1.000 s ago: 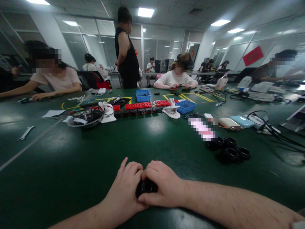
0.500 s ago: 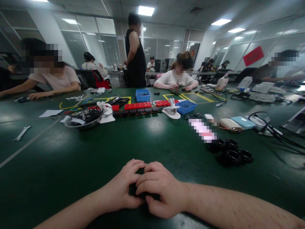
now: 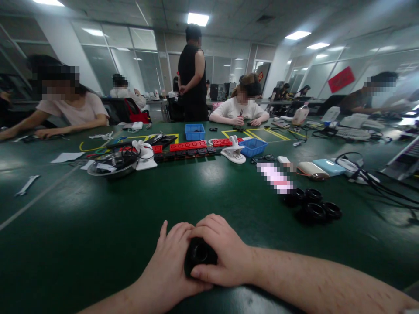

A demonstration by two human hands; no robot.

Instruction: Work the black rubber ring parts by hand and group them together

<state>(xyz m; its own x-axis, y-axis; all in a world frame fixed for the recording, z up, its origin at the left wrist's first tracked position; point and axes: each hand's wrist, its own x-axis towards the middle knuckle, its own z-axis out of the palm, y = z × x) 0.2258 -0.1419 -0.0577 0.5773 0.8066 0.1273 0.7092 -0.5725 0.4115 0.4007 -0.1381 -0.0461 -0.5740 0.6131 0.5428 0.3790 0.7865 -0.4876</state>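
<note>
Both my hands are wrapped round a black round part (image 3: 200, 254) with a hole in its top, low over the green table near its front edge. My left hand (image 3: 170, 257) grips its left side, with the little finger sticking out. From the right, my right hand (image 3: 225, 250) curls over it, thumb along the near side and fingers over the far side. Much of the part is hidden by my fingers. To the right on the table stand several black ring-shaped parts (image 3: 314, 212), grouped together.
A metal bowl (image 3: 90, 171) with cables and a white clip stand (image 3: 233, 152) lie ahead. Blue bins (image 3: 253, 147) and red power strips (image 3: 187, 145) are beyond. A wrench (image 3: 28, 185) lies left; power banks (image 3: 312, 170) and cables lie right. Co-workers sit around the table.
My hands have shifted round the black part, exposing its top and hole. My left little finger has lifted away. The standing person behind has turned and moved slightly right.
</note>
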